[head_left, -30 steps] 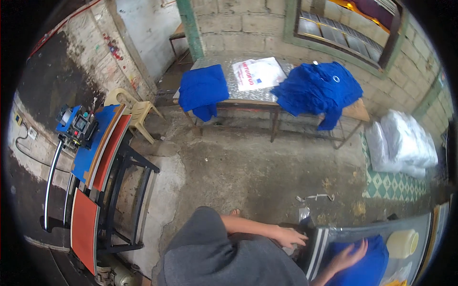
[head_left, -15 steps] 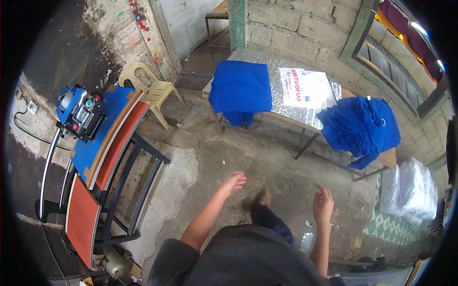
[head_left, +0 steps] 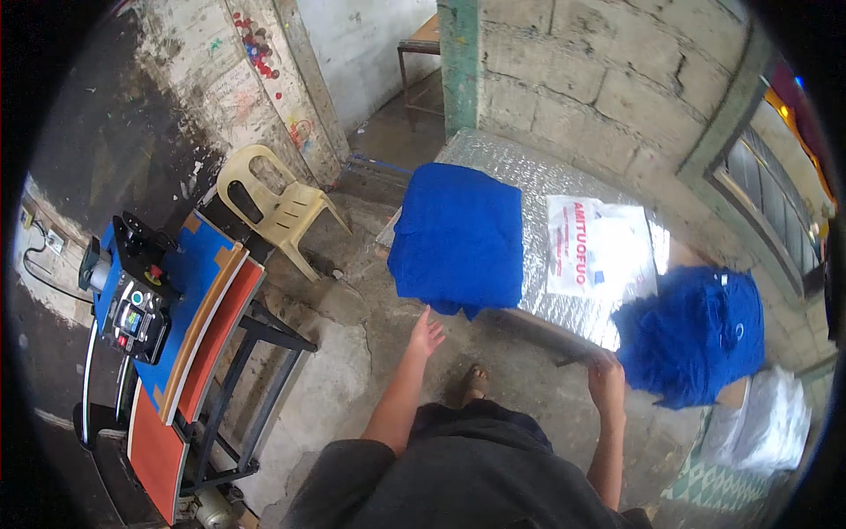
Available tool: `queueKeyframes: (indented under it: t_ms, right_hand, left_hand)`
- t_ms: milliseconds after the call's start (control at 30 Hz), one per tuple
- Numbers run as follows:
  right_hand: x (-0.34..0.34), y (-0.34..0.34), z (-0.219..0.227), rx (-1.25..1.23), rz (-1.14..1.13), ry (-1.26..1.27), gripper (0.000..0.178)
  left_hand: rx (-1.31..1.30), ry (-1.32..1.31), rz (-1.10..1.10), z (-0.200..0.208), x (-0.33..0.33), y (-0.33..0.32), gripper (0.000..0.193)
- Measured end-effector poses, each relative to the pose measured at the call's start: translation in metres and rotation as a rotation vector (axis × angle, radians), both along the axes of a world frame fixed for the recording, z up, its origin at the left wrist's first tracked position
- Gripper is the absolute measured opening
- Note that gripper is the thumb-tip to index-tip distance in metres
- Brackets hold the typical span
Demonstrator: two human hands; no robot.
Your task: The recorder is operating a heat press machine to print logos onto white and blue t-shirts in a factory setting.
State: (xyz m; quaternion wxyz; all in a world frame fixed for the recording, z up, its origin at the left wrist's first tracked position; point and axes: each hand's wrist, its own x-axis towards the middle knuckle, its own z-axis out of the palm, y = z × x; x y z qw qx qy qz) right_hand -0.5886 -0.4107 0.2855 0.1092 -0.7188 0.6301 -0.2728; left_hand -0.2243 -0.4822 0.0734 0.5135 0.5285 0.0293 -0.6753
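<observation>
My left hand [head_left: 427, 336] is open and bare, its fingers apart just below the near edge of a stack of blue cloth garments [head_left: 458, 234]. Closer to the right-hand pile, my right hand [head_left: 606, 377] has its fingers curled in, with nothing visible in it. That pile of blue garments [head_left: 692, 331] looks rumpled and drapes over the table's near corner. Between the two piles lies a white plastic bag [head_left: 599, 247] with red print. All three rest on a table covered in silvery foil sheeting [head_left: 534, 264].
To the left, a heat-press-like machine with a small screen [head_left: 137, 322] sits on a blue-topped stand [head_left: 207, 264]. A beige plastic chair [head_left: 278, 212] stands by the wall. Plastic-wrapped white bundles [head_left: 762, 423] lie on a green patterned mat [head_left: 718, 480] at right.
I have moved forward, so the table and blue piles are nearer. My left hand has come close to the left stack. My right hand's fingers have curled in beside the right pile.
</observation>
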Motion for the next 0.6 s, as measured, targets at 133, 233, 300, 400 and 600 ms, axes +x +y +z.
queueKeyframes:
  t_ms: [133,233,300,400,600]
  right_hand:
    - [0.001,-0.058,0.016,0.084,0.106,0.043,0.014]
    - [0.007,-0.089,0.015,0.145,0.097,0.047,0.013]
    - [0.009,-0.106,0.01,0.16,0.112,0.066,0.013]
    - [0.013,-0.119,0.006,0.207,0.099,0.109,0.015]
    - [0.074,-0.183,-0.01,0.372,0.08,-0.066,0.036]
  left_hand:
    - [0.116,0.018,0.187,-0.013,-0.008,-0.067,0.095]
    - [0.01,0.136,0.331,-0.02,-0.006,-0.103,0.082]
    - [0.04,0.16,0.384,-0.03,0.011,-0.128,0.075]
    - [0.121,0.047,0.419,-0.013,0.006,-0.145,0.06]
    - [-0.187,-1.237,-0.027,0.095,0.014,-0.199,0.049]
